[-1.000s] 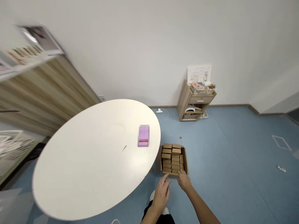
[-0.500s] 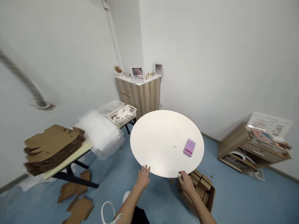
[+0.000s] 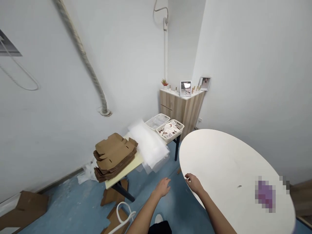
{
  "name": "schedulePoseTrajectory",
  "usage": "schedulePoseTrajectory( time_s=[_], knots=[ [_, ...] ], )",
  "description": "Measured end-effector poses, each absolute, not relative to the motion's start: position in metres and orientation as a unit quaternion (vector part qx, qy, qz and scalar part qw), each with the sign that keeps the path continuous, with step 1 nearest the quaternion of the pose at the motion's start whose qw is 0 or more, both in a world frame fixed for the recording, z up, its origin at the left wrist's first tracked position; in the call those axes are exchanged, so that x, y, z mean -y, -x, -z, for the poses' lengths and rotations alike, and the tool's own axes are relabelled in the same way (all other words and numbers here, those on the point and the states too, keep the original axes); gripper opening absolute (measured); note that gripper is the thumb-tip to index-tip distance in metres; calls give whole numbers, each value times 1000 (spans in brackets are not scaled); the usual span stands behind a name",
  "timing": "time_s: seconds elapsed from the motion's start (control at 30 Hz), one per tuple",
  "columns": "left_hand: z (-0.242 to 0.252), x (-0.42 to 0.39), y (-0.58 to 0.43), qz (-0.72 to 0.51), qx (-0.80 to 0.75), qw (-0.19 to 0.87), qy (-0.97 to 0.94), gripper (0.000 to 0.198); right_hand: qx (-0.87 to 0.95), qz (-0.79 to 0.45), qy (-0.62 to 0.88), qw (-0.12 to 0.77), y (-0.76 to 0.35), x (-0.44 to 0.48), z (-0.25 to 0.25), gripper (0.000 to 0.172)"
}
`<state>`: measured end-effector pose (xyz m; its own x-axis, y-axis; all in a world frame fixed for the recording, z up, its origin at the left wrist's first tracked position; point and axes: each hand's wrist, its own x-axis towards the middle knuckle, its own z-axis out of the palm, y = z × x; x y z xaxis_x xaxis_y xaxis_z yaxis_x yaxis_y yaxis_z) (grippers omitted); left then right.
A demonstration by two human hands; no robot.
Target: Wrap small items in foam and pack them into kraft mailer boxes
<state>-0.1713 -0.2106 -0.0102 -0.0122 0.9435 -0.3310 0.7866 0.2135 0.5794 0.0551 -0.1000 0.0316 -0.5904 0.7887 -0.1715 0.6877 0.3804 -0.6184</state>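
My left hand (image 3: 162, 187) hangs over the floor between the side table and the round table. Its fingers are loosely bent and apart, holding nothing. Above the left rim of the white round table (image 3: 214, 152) is my right hand (image 3: 194, 183), its fingers curved with a gap to the thumb and nothing visible in them. Whether it touches the rim, I cannot tell. On the round table lie a blurred-out purple item (image 3: 266, 194) and a small dark scrap (image 3: 239, 186).
Flat brown cardboard boxes (image 3: 114, 152) are stacked on a side table (image 3: 126, 169), beside white translucent sheets (image 3: 148, 144) and a basket of printed cards (image 3: 170, 130). A wooden cabinet (image 3: 177, 107) fills the corner. Cardboard pieces (image 3: 114, 195) and a carton (image 3: 32, 204) lie on the floor.
My view has swung left, so the round table now sits farther right and the side table nearer the middle. My left hand no longer appears beside the round table's edge.
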Motion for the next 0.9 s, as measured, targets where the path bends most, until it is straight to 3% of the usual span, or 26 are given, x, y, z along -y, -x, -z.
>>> schedulePoseTrajectory(
  time_s=[0.3,0.67,0.9],
  knots=[
    [-31,139,338,-205,-746,234,-589,53,854,-306,415,74,100,9,-70,25],
    [-53,-9,421,-218,-795,174,-539,66,869,-294,379,119,268,-175,-95,38],
    [-37,-90,453,-190,-803,85,-559,57,885,-294,344,104,379,-268,-94,47]
  ],
)
